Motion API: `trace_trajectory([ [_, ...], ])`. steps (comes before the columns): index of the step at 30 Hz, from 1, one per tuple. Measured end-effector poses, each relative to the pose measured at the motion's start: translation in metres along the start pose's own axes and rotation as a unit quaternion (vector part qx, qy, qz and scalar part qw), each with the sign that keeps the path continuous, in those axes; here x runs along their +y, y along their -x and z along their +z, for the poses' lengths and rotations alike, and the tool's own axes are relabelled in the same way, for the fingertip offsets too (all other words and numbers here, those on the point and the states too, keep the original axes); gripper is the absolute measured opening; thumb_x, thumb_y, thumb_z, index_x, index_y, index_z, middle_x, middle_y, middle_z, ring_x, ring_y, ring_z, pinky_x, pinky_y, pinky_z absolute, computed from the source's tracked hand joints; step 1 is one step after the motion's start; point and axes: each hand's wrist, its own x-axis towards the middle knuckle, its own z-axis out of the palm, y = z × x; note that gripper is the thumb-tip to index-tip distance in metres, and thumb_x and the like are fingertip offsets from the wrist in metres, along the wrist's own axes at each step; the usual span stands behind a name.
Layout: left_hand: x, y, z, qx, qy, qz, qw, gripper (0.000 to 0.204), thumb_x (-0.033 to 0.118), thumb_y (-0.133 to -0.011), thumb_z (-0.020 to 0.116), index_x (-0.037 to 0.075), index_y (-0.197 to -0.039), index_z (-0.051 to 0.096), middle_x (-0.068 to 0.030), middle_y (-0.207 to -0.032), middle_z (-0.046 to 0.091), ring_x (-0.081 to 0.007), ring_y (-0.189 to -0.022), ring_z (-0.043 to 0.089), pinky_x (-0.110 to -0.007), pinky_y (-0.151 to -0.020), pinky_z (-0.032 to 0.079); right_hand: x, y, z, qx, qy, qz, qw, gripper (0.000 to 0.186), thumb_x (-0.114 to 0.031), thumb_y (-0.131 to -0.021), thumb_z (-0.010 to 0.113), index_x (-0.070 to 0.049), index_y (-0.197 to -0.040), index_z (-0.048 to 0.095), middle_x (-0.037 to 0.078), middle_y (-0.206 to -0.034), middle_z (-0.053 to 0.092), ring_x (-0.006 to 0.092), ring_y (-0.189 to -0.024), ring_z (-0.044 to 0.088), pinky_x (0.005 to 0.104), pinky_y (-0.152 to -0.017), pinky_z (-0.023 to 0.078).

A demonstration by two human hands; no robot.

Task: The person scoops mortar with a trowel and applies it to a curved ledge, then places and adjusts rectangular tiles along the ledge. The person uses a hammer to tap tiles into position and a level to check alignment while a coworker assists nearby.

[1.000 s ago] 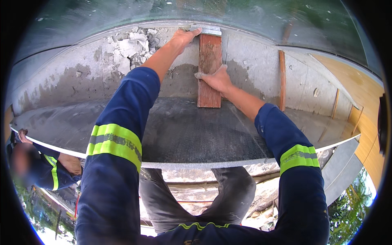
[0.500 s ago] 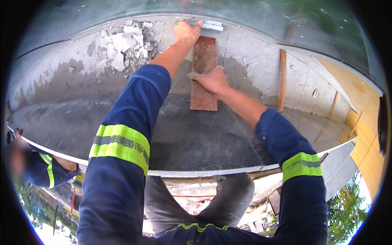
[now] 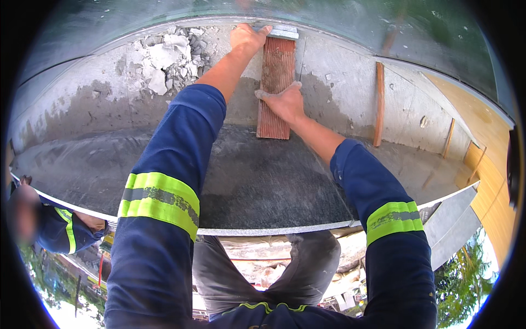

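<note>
A long reddish-brown board with a ribbed face (image 3: 278, 64) leans against the grey back wall, its lower end at the dark stone slab (image 3: 263, 181). My right hand (image 3: 285, 103) is closed round the board's lower half, thumb at its left edge and fingers at its right. At the far edge, my left hand (image 3: 249, 38) is closed on the left end of a small grey-white stone strip (image 3: 284, 32); most of its fingers are hidden behind the hand. The strip lies across the board's upper end, and the two seem to touch.
Broken plaster-like pieces (image 3: 170, 57) are heaped on the wall ledge at left. A narrow wooden stick (image 3: 379, 104) leans against the wall at right. Green glass (image 3: 350, 22) runs along the far side. Another person's sleeve (image 3: 71, 227) shows at lower left, beyond the slab's edge.
The board has moved up and away from me with my right hand on it, so its upper end now meets the stone strip. My left hand has barely shifted.
</note>
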Motion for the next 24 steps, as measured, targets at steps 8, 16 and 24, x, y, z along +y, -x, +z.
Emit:
trace_trajectory([
  [8,-0.013,0.014,0.027,-0.036,-0.087,0.072,0.993,0.11,0.063,-0.09,0.079,-0.015,-0.149,0.03,-0.0338,-0.128,0.07,-0.0382,-0.122,0.072,-0.042,-0.103,0.059,0.0,-0.022,-0.009,-0.197,-0.19,0.1,0.957,0.14,-0.034,-0.077,0.099,0.023,-0.154,-0.003,0.034,-0.145,0.053,0.037,-0.128,0.066,0.0435,-0.104,0.059],
  [16,-0.04,-0.02,0.046,-0.02,-0.142,0.123,0.982,0.129,0.051,-0.088,0.084,-0.013,-0.166,0.003,-0.036,-0.149,0.056,-0.0362,-0.137,0.063,-0.042,-0.111,0.053,0.002,-0.019,-0.017,-0.164,-0.132,0.031,0.977,0.131,-0.035,-0.078,0.098,0.019,-0.15,0.002,0.034,-0.146,0.048,0.0353,-0.126,0.066,0.0437,-0.096,0.065],
  [24,-0.051,0.109,-0.017,-0.375,-0.068,-0.037,0.924,0.061,0.044,-0.108,0.058,-0.012,-0.132,0.061,-0.0276,-0.137,0.067,-0.0408,-0.119,0.07,-0.046,-0.096,0.061,0.004,-0.032,-0.009,-0.146,-0.065,0.036,0.987,0.133,-0.048,-0.078,0.095,0.022,-0.148,0.005,0.036,-0.143,0.051,0.0344,-0.125,0.066,0.0428,-0.094,0.065],
])
